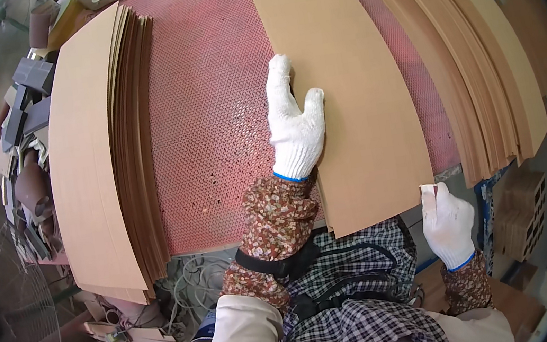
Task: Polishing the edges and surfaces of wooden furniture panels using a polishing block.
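Far left, at nine o'clock, a stack of tan boards [93,154] sits on the red perforated table [209,110], near edge overhanging at seven; behind it a heap of grey scraps [22,122] that I leave alone. Centre, my left hand [296,129], white-gloved, lies flat and open on the single board [339,92], fingers together toward twelve, thumb spread toward one; pressing, not clasping. That board lies flat on the table at centre-right, long axis running six to twelve and leaning a little toward eleven, near end past the table edge at six. My right hand [447,220], at five o'clock, is closed on a small pale block [429,197] touching the board's near right corner. Right, at two o'clock, a second fanned stack [475,65]. Risks as I judge them: only flat pressure holds the board, so a push at the corner could pivot it; the overhanging end could tip; the fanned stack could slide.
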### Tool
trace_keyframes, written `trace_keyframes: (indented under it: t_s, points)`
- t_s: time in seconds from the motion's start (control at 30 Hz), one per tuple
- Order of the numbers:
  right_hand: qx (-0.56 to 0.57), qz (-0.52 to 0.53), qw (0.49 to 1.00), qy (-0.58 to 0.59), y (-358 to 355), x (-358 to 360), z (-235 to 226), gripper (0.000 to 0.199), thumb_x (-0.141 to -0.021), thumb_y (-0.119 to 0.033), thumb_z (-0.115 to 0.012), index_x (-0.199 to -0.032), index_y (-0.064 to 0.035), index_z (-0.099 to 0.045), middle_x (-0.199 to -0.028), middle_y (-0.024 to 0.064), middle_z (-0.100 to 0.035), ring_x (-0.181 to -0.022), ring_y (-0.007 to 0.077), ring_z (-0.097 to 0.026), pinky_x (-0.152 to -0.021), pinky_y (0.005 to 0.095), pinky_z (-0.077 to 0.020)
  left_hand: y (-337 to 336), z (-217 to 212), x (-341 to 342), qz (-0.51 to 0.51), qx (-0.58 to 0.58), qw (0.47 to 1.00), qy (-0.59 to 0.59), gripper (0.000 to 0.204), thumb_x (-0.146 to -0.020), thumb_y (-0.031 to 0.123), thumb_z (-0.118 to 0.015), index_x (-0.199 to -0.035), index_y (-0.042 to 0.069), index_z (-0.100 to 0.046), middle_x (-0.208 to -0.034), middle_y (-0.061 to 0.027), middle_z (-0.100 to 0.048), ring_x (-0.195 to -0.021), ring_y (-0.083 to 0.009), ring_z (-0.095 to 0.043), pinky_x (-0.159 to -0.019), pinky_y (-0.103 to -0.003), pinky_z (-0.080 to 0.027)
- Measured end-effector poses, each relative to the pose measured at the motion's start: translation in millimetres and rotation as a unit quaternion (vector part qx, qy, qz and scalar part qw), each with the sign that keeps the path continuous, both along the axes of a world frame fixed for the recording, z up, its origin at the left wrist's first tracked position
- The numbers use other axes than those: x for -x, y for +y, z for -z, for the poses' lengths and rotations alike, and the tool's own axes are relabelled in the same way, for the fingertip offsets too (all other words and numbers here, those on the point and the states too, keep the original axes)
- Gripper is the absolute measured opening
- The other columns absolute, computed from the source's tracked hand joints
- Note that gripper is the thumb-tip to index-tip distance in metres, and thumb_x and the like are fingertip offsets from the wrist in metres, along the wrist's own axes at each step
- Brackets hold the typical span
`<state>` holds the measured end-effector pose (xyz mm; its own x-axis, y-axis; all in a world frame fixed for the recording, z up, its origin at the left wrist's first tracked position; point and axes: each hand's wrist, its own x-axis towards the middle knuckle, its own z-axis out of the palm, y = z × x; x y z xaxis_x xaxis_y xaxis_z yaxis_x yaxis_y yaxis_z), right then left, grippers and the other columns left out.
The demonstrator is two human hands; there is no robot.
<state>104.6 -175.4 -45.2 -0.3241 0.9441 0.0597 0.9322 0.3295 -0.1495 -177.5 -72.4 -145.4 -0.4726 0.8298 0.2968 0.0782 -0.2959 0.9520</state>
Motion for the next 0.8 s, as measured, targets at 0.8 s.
trace_keyframes:
  t_s: [0.8]
  points:
    - [-0.042,-0.04,0.995,-0.08,205,86,26,0.032,-0.11,-0.033,-0.048,-0.1,-0.006,-0.064,-0.078,0.0174,-0.076,-0.072,0.0393,-0.077,-0.062,0.0566,-0.0582,-24,-10,-5,0.007,0.029,1.0,0.005,0.069,-0.091,-0.015,-0.056,-0.158,-0.008,-0.04,-0.171,-0.0262,-0.034,-0.161,-0.0355,-0.033,-0.133,-0.044,-0.026]
